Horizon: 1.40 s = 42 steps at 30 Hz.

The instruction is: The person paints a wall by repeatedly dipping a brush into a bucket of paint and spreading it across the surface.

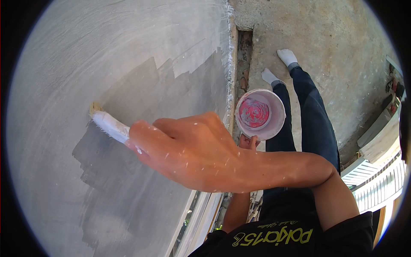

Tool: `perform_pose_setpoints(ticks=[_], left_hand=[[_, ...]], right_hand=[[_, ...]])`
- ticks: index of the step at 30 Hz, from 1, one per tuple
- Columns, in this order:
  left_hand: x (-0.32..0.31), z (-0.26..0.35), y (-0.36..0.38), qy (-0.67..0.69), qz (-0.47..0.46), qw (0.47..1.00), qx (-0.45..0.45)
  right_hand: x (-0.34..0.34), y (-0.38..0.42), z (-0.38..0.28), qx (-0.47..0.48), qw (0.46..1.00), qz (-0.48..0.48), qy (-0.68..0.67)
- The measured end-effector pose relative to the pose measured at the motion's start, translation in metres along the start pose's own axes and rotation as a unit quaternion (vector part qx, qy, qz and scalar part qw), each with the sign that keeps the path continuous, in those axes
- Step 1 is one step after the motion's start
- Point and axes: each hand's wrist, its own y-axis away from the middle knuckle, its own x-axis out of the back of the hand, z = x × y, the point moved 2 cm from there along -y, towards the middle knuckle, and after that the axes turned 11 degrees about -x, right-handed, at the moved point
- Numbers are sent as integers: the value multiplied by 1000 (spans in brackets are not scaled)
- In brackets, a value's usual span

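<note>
Grey wall [47,128] fills the view left of the right hand and runs behind it. Darker grey patch [120,175] on it, jagged edges, spreading above and below the hand.

Brush [112,125] is at the left end of the right hand [197,150] — white-coated, yellowish tip against the wall, at the patch's left edge. Right hand is clamped on the brush, thumb and fingers together around its near end. White specks on the skin. Its forearm crosses the view to the right, passing over the other arm.

Left hand [249,142] sits right of and just above the right wrist, fingers clamped on the near rim of the bucket [278,113]. Bucket is pale, mouth facing the camera, pink-red and grey-white smears inside.

Narrow gap [245,51] in the concrete above the left hand, debris in it. Right of that: concrete floor [334,38], white socks [287,57], dark jeans [314,111]. Black shirt [278,240] with yellow-green lettering below both hands. Far right of the hands — pale boards [379,139] and a white slatted piece [383,182].
</note>
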Motion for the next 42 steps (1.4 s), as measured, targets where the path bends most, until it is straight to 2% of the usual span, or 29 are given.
perform_pose_setpoints(ticks=[3,6,8,11,13,17,20,23,26,28,30,32,34,36,39,42], left_hand=[[-3,4,-1,29,-34,999,-12],[-18,19,12,42,19,999,-11],[2,-8,13,-137,-28,973,-186],[-17,31,23,-30,-31,997,-63],[-17,25,21,4,-14,1000,-8],[-20,12,15,21,-11,1000,-12],[-27,6,15,4,20,1000,6],[-29,-10,13,17,22,1000,-3],[-25,-31,11,-159,-13,981,-108],[-17,-57,-5,-229,7,971,-62],[-26,-59,-5,-280,9,952,-123],[-40,-51,-2,-277,-5,939,-202],[-55,-49,-9,-173,0,965,-198],[-72,-55,-29,-19,42,995,-89],[-84,-67,-43,-107,67,983,-130],[-98,-80,-51,-145,79,977,-136]], right_hand=[[1,3,-12,17,998,-14,-66],[-5,-4,7,16,996,-2,-84],[-7,-12,40,11,998,15,-52],[-1,-22,105,-10,1000,13,5],[13,-30,148,-26,997,30,68],[33,-41,222,-60,975,73,203],[32,-39,225,-103,967,69,225],[15,-17,192,-83,982,64,160],[0,6,135,-59,995,51,64],[-7,17,119,-41,998,40,16],[-10,22,120,-24,999,37,-29],[-10,18,146,-16,999,24,-23],[-7,13,191,-28,1000,8,2],[1,3,250,-52,997,7,60],[16,-6,338,-77,980,48,175],[22,-10,362,-104,973,66,194]])
